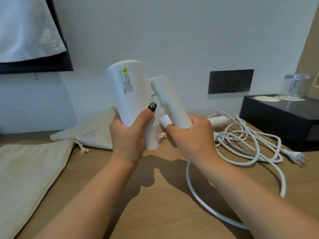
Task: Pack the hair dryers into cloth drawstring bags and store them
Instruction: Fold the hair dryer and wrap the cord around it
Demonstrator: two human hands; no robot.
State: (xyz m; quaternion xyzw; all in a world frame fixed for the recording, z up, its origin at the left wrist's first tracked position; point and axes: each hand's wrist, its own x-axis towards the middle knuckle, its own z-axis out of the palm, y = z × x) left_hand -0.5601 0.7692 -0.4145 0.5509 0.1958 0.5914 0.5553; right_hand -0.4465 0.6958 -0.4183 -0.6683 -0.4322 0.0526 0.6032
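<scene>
I hold a white hair dryer [127,90] up above the wooden table [155,195]. My left hand [128,135] grips its barrel, thumb across the front. My right hand [191,140] is closed around the folding handle [170,100], which angles toward the barrel. Its white cord [195,195] runs down from my right hand and loops over the table to a tangle [245,144] and a plug [299,156]. A second white dryer part [217,120] lies behind my right hand. Two beige drawstring bags lie flat: one [25,178] at the left, one [91,133] behind the dryer.
A black box [279,118] stands at the right with an upturned glass [296,87] on it. Dark wall sockets [230,81] sit on the white wall. A dark-framed screen [65,64] covered by a white cloth hangs at the upper left.
</scene>
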